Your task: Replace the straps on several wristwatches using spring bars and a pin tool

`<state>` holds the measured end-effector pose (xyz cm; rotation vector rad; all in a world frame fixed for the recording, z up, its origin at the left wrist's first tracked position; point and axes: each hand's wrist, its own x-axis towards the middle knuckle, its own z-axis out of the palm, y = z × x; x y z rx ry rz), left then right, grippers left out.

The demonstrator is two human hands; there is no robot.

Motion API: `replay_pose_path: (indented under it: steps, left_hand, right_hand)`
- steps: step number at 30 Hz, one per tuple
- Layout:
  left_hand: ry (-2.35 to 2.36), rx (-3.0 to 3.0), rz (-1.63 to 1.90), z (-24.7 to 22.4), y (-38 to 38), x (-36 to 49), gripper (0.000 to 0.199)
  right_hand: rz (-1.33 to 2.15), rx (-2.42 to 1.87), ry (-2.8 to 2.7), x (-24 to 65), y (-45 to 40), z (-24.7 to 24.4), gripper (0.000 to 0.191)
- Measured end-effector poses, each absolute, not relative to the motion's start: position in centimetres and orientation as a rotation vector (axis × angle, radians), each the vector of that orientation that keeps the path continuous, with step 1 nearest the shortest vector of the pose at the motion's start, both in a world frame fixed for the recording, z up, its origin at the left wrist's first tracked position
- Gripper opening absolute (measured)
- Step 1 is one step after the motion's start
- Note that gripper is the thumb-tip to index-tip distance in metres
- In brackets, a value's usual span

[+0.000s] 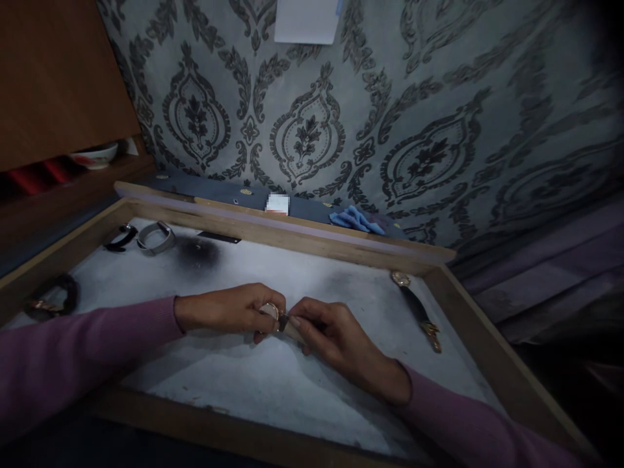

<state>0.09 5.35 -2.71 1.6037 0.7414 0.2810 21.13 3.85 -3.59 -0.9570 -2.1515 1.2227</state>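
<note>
Over the middle of the white-bottomed wooden tray, both hands are closed on one wristwatch [270,311]. Its round, gold-rimmed case is gripped by the fingers of my left hand [234,309]. My right hand [338,335] pinches the light strap [294,331] close to where it meets the case. Fingers hide much of the watch, and I cannot tell whether the strap is fastened to the case. To the right of my right hand lies another watch [414,302] with a dark strap and gold clasp, stretched out on the tray floor.
Along the tray's left side sit a grey-banded watch [156,239], a black-strapped watch [121,238] and a dark, gold-trimmed one [52,298]. A thin black strip [219,237] lies by the far wooden rim [292,224]. Behind that is a blue cloth [358,220], near the patterned wall.
</note>
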Motion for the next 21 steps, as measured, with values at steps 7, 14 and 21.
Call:
replay_pose_path:
  steps: [7, 14, 21]
  left_hand:
    - [0.752, 1.619, 0.268, -2.49, 5.34, 0.11, 0.01]
    - [0.75, 1.669, 0.276, -2.39, 5.24, 0.1, 0.012]
    - [0.74, 1.679, 0.278, -2.65, 5.32, -0.05, 0.01]
  right_hand:
    - [1.256, -0.96, -2.141, 21.11, 3.93, -3.55, 0.018]
    - [1.268, -0.962, -2.137, 21.11, 3.86, -3.66, 0.019]
    - [1.27, -0.924, -2.137, 21.05, 3.83, -3.59, 0.02]
